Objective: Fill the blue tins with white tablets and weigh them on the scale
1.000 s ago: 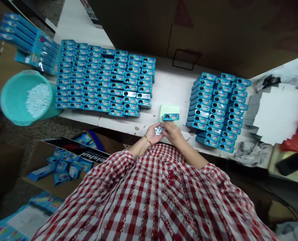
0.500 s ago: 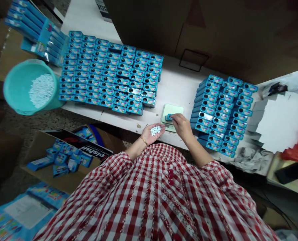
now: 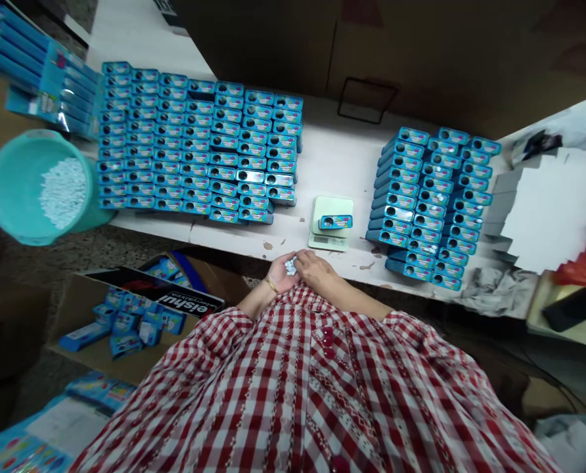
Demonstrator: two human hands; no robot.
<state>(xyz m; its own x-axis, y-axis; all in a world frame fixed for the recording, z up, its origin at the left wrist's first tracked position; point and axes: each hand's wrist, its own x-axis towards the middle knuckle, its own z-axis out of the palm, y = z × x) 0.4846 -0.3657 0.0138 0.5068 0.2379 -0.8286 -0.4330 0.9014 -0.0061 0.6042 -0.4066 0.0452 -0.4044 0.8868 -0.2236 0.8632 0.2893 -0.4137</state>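
Cupped near the table's front edge, my left hand (image 3: pixel 279 274) holds a small heap of white pellets (image 3: pixel 290 265) in its palm. My right hand (image 3: pixel 318 272) reaches across to it, fingers bent together over the pellets; what lies between the fingertips is hidden. Just beyond my hands stands a pale green weighing scale (image 3: pixel 317 205) with a small display. A blue box with a dark round hole in its top (image 3: pixel 336 222) rests on the scale, touched by neither hand.
Rows of similar blue boxes (image 3: pixel 194 144) fill the table's left side, and a smaller group (image 3: pixel 428 203) stands right. A turquoise bucket (image 3: pixel 7 197) holds more white pellets. Below it, a carton (image 3: pixel 96 355) contains blue packs. A large brown box (image 3: pixel 273 46) borders the back.
My right hand has left the box on the scale and come over to the pellets in my left palm. The box is now uncovered. The view has shifted slightly.
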